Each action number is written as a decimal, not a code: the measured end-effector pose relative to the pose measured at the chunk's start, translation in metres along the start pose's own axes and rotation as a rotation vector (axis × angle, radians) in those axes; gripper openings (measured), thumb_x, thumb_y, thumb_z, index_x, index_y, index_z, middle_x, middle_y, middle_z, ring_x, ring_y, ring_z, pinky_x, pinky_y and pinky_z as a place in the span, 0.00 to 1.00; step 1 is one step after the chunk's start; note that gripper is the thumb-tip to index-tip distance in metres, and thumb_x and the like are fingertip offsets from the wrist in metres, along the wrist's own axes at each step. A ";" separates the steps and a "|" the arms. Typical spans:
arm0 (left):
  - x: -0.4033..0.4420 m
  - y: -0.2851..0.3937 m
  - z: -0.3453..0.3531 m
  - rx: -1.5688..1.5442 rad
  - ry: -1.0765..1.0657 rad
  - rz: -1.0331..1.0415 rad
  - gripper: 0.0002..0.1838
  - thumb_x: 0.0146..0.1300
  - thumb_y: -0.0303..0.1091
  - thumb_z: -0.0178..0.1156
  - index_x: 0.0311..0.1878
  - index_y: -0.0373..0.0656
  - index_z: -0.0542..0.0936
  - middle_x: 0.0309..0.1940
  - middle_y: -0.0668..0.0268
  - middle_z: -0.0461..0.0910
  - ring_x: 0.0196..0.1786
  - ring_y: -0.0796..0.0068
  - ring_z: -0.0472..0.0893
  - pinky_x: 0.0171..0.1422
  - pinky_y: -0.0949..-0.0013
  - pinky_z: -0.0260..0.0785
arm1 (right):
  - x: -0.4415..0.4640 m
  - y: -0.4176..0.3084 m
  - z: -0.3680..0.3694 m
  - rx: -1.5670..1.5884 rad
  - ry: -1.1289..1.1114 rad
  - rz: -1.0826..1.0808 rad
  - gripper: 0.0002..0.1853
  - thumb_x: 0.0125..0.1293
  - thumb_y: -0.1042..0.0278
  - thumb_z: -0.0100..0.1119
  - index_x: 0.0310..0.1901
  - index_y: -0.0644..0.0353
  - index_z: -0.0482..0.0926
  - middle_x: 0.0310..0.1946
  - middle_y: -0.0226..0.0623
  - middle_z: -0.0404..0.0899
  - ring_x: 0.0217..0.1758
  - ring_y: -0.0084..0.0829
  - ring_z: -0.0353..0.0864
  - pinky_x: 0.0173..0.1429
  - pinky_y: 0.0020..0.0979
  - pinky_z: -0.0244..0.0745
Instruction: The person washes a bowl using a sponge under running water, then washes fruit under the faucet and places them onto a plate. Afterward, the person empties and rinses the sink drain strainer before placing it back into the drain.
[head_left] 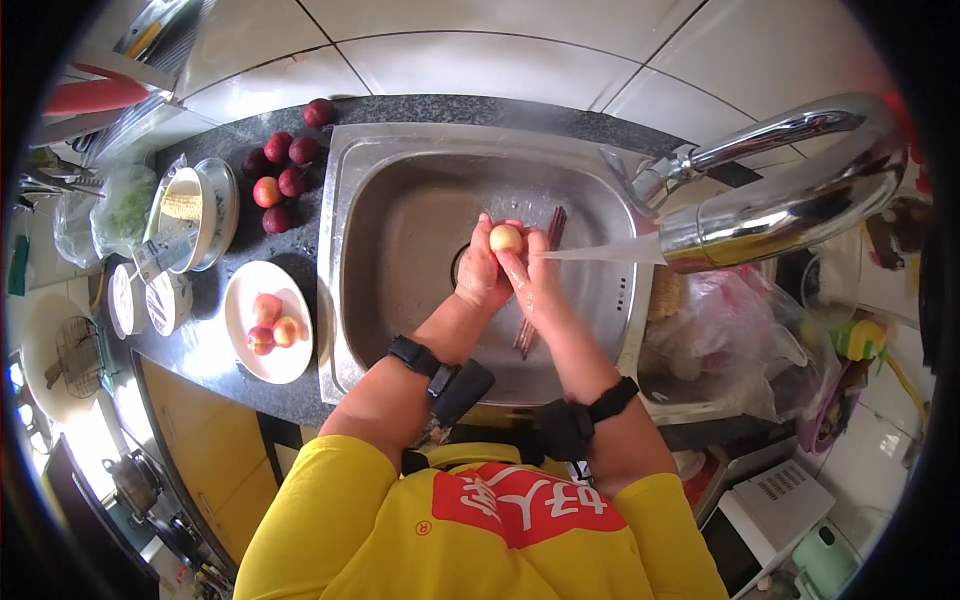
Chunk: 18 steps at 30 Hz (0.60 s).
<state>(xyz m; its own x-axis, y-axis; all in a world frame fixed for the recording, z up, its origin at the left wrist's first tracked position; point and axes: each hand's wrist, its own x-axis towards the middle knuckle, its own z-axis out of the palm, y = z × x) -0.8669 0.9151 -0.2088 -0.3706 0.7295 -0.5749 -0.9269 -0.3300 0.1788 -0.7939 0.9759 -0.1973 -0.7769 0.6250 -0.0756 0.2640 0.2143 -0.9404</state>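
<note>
My left grip and right grip are cupped close together, holding one pale fruit between the fingers. It is round and smooth, creamy yellow, and sits above the basin of the sink. The tapering, glassy stream of water from the curved chrome faucet reaches the fingers of my right grip, and my skin is wet and shiny.

The basin is brushed stainless steel with rounded corners and a flat metal rim. Slim, straight, dark reddish sticks lie along its bottom, partly hidden behind my right grip. A dark drain ring shows beside my left grip, which covers part of it.

To my left, the surface is dark, speckled stone with a polished glare. Three round red-and-yellow fruits sit together on a smooth white oval-looking plate. Farther up, a loose cluster of plums rests on the stone, most of them deep purple-red, near a white bowl. On my right, just past the sink, crumpled translucent plastic bags are heaped in soft folds. Black straps circle both my forearms.
</note>
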 end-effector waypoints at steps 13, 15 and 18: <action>-0.005 -0.027 -0.015 0.392 0.092 0.218 0.25 0.69 0.51 0.41 0.51 0.36 0.70 0.43 0.62 0.74 0.46 0.74 0.71 0.55 0.70 0.62 | 0.013 0.023 0.012 -0.245 0.059 0.264 0.27 0.66 0.44 0.36 0.33 0.66 0.72 0.32 0.59 0.77 0.41 0.56 0.75 0.49 0.46 0.65; -0.011 -0.027 -0.017 0.722 0.088 0.244 0.23 0.67 0.52 0.45 0.50 0.39 0.67 0.38 0.64 0.72 0.39 0.77 0.71 0.44 0.73 0.65 | 0.016 0.051 0.012 0.261 0.025 0.495 0.25 0.65 0.43 0.38 0.32 0.60 0.74 0.19 0.41 0.72 0.19 0.41 0.71 0.24 0.39 0.64; -0.016 -0.020 -0.027 0.978 0.001 0.275 0.23 0.67 0.49 0.49 0.54 0.41 0.61 0.33 0.66 0.71 0.30 0.80 0.71 0.31 0.76 0.67 | 0.014 0.027 0.003 0.677 -0.068 1.042 0.24 0.63 0.36 0.40 0.30 0.48 0.73 0.13 0.26 0.64 0.08 0.23 0.58 0.11 0.25 0.49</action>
<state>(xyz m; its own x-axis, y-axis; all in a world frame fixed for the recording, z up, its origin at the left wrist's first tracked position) -0.8409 0.8934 -0.2246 -0.5783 0.7018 -0.4160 -0.4516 0.1493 0.8796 -0.7994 0.9878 -0.2244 -0.4081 0.2206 -0.8859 0.4399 -0.8027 -0.4026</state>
